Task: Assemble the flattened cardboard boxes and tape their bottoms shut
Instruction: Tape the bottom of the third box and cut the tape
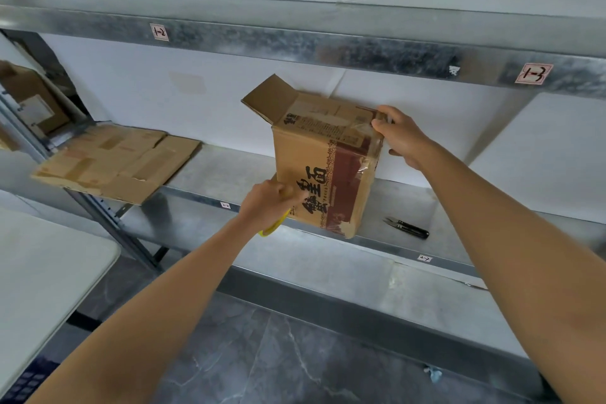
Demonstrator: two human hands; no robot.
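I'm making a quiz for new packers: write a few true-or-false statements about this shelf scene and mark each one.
1. The right hand grips the box at its upper right corner. True.
2. The snips lie left of the box. False: they lie to its right, on the shelf.
3. Flattened cardboard lies on the shelf left of the box. True.
4. The left hand is empty. False: it holds a yellow item by the box.
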